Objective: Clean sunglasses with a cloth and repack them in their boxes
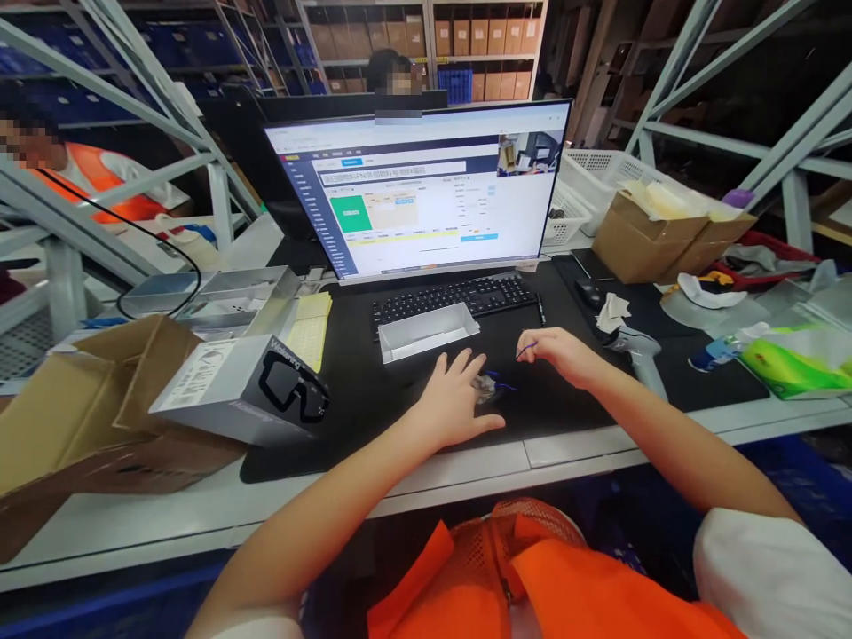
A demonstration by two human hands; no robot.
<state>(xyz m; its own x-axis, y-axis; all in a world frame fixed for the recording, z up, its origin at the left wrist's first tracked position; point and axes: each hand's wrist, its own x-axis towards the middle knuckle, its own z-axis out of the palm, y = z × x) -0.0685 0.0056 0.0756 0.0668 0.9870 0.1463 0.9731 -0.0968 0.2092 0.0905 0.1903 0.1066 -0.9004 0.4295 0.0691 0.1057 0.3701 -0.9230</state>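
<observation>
My left hand (456, 399) lies flat on the black desk mat (373, 399), fingers spread, pressing on a small clear plastic bag (485, 385) with blue marks. My right hand (563, 352) hovers just right of it, fingers pinched on a thin blue strip (525, 350). A shallow grey tray (428, 330) sits just beyond the left hand, in front of the black keyboard (459, 297). The monitor (426, 191) behind shows a form with a green square.
A grey product box with goggles printed on it (240, 390) rests on an open cardboard box (93, 417) at left. A barcode scanner (639, 351), mouse (589, 293), cardboard box (656, 235), white basket (592, 182) and green packet (795, 364) lie at right. Two other people sit behind.
</observation>
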